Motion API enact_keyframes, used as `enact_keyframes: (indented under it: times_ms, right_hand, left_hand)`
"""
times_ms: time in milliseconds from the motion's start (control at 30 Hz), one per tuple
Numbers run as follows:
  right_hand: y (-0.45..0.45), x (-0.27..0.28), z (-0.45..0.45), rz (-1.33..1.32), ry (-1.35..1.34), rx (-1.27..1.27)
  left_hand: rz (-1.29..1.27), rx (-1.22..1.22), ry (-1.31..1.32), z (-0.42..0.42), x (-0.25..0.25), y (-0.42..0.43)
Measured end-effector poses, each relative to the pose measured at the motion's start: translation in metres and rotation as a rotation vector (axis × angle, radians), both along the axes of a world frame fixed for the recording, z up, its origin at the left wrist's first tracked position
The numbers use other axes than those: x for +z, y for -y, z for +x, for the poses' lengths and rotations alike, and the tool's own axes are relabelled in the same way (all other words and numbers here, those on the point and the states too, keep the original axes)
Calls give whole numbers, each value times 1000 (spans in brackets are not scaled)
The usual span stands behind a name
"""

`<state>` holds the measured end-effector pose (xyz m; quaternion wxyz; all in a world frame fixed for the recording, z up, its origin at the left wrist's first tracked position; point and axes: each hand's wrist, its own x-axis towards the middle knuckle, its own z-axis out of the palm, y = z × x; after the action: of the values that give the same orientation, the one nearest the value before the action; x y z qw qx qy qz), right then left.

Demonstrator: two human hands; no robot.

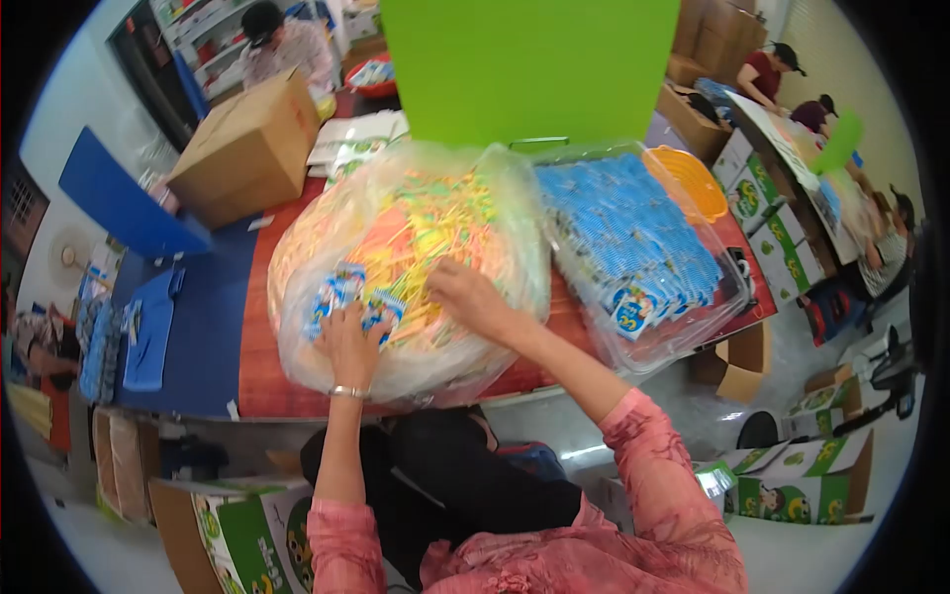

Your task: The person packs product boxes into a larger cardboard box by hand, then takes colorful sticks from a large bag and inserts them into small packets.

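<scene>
The room is filled at its edges with shelves, cartons and other work tables; a co-worker (287, 54) is seen beyond a large carton (242, 148) at the far left, and more people are seen at the right. A green board (534, 69) is stood along the far side of the table (255, 376), whose top is shown in dark blue at the left and red wood grain elsewhere. Most of the near middle is taken up by an open clear bag (522, 243), heaped with thin yellow, pink and green strips (465, 203). Just to its right is set a clear tray (648, 358), filled with blue packs (628, 218); an orange basket (690, 183) is placed at the tray's far right corner.

Blue-and-white packets (339, 289) are laid on the strips, in the bag's left part, directly ahead of the left hand (351, 342). Their longer side is slanted away and to the right. They are reached more nearly by the left hand, whose fingers are spread onto them; whether they are gripped cannot be told. By the right hand (468, 295), bent-fingered, the strips are met farther right; whether any is pinched cannot be told.
</scene>
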<state>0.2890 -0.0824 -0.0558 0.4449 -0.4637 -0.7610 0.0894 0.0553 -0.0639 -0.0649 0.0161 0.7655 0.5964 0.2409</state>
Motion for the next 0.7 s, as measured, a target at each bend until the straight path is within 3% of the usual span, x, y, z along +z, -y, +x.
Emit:
enact_keyframes:
  times_ms: [333, 433, 633, 700]
  right_hand:
    - [6, 14, 4, -35, -16, 40]
    - [7, 13, 5, -32, -7, 37]
    - [8, 11, 9, -11, -46, -6]
    - [9, 12, 9, -25, -93, -34]
  left_hand:
    - [-17, 41, -16, 4, 0, -4]
    - [-122, 107, 26, 8, 15, -2]
    - [-355, 2, 272, -7, 7, -13]
    - [-153, -41, 379, -6, -5, -11]
